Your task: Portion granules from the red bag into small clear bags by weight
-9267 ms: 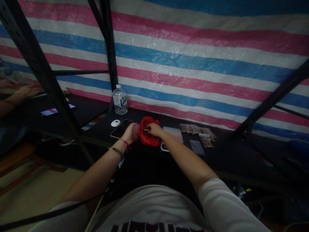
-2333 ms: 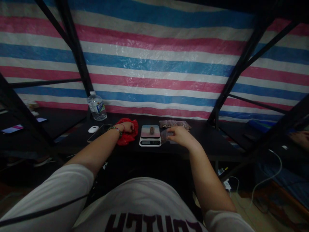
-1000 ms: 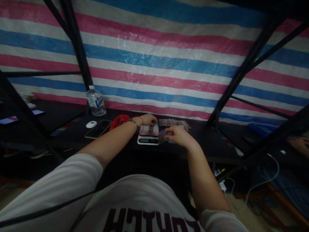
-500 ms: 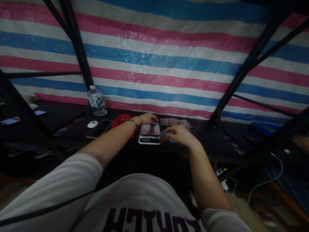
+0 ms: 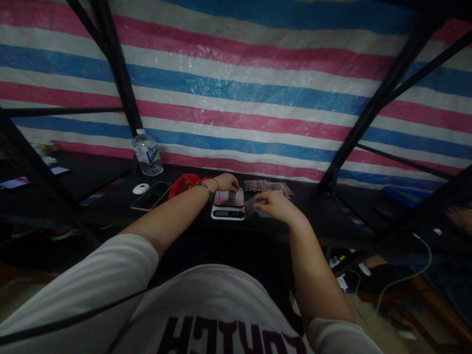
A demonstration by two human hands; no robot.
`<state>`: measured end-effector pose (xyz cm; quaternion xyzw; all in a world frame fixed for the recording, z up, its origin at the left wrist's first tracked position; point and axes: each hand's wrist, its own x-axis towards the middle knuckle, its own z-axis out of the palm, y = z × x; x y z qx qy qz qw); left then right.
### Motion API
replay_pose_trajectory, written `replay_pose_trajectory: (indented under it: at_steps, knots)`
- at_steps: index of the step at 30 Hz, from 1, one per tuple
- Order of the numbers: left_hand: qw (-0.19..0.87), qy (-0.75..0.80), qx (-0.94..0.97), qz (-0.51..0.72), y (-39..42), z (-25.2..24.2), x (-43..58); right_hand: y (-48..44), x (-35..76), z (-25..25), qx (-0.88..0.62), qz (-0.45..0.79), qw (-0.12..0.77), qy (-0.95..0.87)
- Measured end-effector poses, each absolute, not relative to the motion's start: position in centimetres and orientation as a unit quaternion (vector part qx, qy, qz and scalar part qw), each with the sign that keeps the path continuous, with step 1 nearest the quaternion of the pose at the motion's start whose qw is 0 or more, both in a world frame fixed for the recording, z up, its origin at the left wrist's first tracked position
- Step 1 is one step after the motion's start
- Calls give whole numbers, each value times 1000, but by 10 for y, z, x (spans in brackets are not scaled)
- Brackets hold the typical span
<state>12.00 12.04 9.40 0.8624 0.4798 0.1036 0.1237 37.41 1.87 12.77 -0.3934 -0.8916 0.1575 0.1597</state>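
Clear plastic makes the bag [image 5: 250, 207] that the right hand [image 5: 273, 202] pinches; the small object [image 5: 232, 195] sits on the scale [image 5: 227, 214], at the bag's ten o'clock. The left hand [image 5: 226, 182], nearer, reaches it from eleven; whether gripping, I can't tell.

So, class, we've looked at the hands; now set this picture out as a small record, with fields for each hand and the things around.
Left-hand grip: at the small container; contact unclear
Right-hand grip: holding a clear plastic bag
Container's place: on the digital scale
Scale reading: too small to tell
Right of scale: small packets
Left of scale: red plastic bag, smartphone
Back left: plastic bottle
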Motion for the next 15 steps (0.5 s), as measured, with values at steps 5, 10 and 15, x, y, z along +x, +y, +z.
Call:
replay_pose_trajectory:
  at_steps: [5,10,15]
  knots:
    - [97,500,850,137,119,106,109,19,374,128,-399,172,153,-887]
    - [81,551,820,131,113,109,79,21,374,127,-397,170,153,-889]
    - [116,589,797,63,102,100,39,23,374,125,-402,172,149,-887]
